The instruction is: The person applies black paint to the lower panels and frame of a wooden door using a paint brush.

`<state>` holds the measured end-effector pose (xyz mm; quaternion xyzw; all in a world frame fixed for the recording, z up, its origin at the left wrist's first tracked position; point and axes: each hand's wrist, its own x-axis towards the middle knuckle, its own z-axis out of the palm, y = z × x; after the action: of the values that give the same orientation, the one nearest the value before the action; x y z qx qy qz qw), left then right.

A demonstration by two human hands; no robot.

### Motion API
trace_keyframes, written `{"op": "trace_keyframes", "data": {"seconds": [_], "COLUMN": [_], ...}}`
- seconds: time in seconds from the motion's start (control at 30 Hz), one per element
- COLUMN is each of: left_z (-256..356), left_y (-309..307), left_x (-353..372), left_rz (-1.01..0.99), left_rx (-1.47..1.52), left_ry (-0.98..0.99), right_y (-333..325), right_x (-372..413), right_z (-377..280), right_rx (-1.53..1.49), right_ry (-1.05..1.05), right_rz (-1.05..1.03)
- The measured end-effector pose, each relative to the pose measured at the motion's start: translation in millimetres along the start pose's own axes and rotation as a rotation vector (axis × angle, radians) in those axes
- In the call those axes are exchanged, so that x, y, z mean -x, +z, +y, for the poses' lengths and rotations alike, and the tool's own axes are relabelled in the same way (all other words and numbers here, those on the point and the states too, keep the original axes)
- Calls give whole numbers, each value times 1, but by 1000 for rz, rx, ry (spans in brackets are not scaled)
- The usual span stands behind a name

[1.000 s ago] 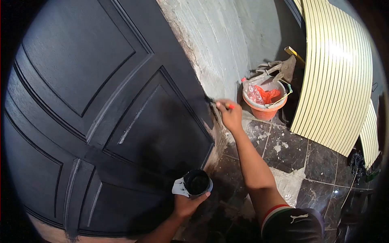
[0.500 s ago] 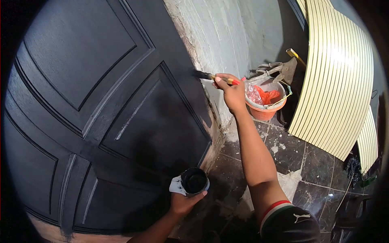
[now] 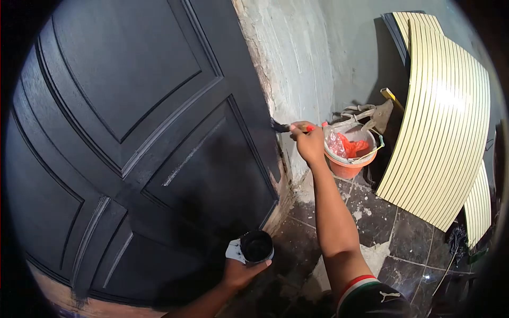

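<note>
My right hand (image 3: 309, 145) grips a paintbrush (image 3: 284, 128) by its handle. The dark bristles meet the right edge of a black panelled door (image 3: 212, 159). Low in the view, my left hand (image 3: 241, 273) is wrapped round a small cup of black paint (image 3: 257, 247), its mouth facing up and its side partly white with dark spots. Pale streaks show on some of the door's mouldings, and bare reddish-brown wood shows along its lower edge.
Beside the door is a rough grey wall (image 3: 291, 58). An orange bucket (image 3: 344, 168) holding red and clear plastic stands on dark tiles (image 3: 408, 238) marked with spatter. Cream striped panels (image 3: 440, 122) lean at the right. A glove-like grey item (image 3: 379, 115) lies behind the bucket.
My right hand and the brush have moved down along the door's edge. The view has shifted slightly. My left hand still holds the paint cup at about the same place.
</note>
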<state>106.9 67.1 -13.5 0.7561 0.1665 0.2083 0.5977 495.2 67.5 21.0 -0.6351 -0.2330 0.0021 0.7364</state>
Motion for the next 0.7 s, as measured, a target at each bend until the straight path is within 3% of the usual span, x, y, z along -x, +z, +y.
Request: {"op": "trace_keyframes", "data": {"seconds": [0.1,0.27,0.4,0.5,0.57,0.63,0.7], "left_z": [-8,-4,-4,9,5,-13,-14], "left_y": [-3,0,-1,0,0,0,0], "left_x": [3,1,4,2,2,3,3], "left_rz": [10,18,0,-18,-1,38,53], "left_rx": [-66,-74,-23,-47,-58,-31,-13], "left_ry": [9,23,-25,-38,-11,29,14], "right_y": [0,-1,-2,7,17,11,6], "right_x": [7,-9,1,-3,-10,1,-1], "right_z": [-47,4,-48,-33,19,-1,-25], "right_rx": [-248,123,-242,-140,12,78,-63], "right_ry": [-109,22,-91,-77,-53,61,-23], "right_rz": [54,-78,70,45,30,52,98]}}
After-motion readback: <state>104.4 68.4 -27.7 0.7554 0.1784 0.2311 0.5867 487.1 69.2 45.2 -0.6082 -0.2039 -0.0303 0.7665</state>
